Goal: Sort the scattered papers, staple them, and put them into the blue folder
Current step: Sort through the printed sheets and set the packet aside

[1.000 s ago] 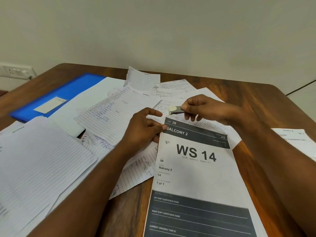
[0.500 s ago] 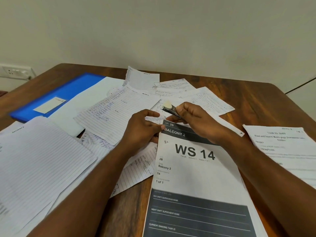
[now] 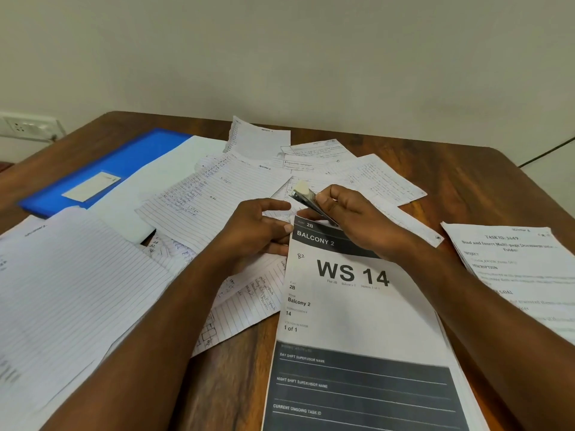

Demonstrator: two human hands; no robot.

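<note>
Glossy wooden table (image 3: 451, 181), matt paper sheets (image 3: 77, 290), smooth blue plastic folder (image 3: 124, 163), shiny metal stapler (image 3: 306, 202).

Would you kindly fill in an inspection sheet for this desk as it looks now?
Surface: wooden table, mostly papered over.
Job's things: blue folder far left; stapler at the WS 14 sheet top corner.
Clutter: lined papers scattered; printed sheet on the right.
Grippers: left hand holds the WS 14 sheet's top edge; right hand grips the stapler.
Cables: dark cable far right.
Surroundings: plain wall, socket at left.
</note>
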